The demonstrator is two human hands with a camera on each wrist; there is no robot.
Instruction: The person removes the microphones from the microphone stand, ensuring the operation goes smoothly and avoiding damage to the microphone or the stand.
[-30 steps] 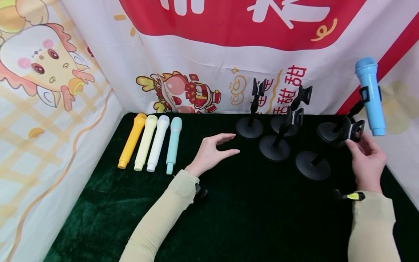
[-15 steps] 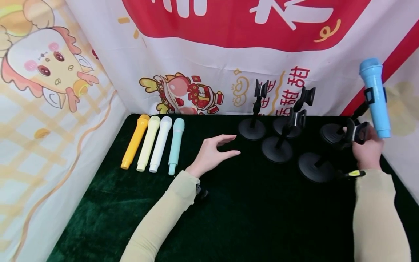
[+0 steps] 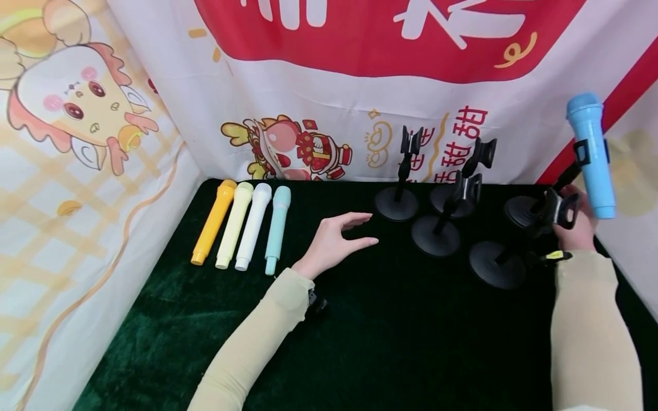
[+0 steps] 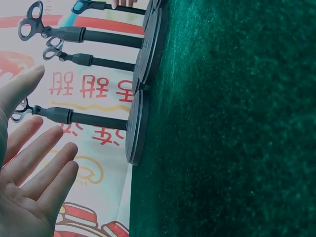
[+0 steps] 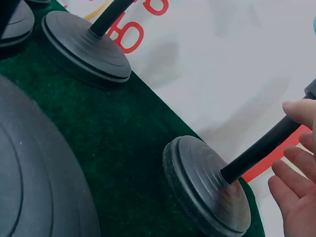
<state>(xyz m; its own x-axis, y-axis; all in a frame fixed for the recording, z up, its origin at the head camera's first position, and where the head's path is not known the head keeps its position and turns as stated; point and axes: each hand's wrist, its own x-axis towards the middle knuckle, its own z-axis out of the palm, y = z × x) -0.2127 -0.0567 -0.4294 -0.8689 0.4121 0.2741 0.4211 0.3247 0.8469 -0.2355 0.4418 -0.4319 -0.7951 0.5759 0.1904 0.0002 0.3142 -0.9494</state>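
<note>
A light blue microphone (image 3: pixel 593 157) sits tilted in the clip of the far-right black stand, whose round base (image 3: pixel 520 211) rests on the cloth. My right hand (image 3: pixel 578 225) is beside that stand, partly hidden behind the clip of the nearer right stand (image 3: pixel 497 264). In the right wrist view, the thumb lies at the stand's pole (image 5: pixel 266 143) and the other fingers are extended past it; whether they touch is unclear. My left hand (image 3: pixel 331 242) hovers left of the stands, thumb and fingers apart, holding nothing.
Three other microphone stands (image 3: pixel 436 235) with bare clips stand at centre right. On the green cloth (image 3: pixel 385 342) at left lie an orange microphone (image 3: pixel 213 224), a pale yellow one (image 3: pixel 234 226), a white one (image 3: pixel 253 228) and a mint one (image 3: pixel 277 225). A printed backdrop (image 3: pixel 308 85) hangs behind.
My right hand has moved forward, from beside the nearer right stand's clip to the pole of the stand bearing the blue microphone. The left hand stays put; the head view has shifted slightly.
</note>
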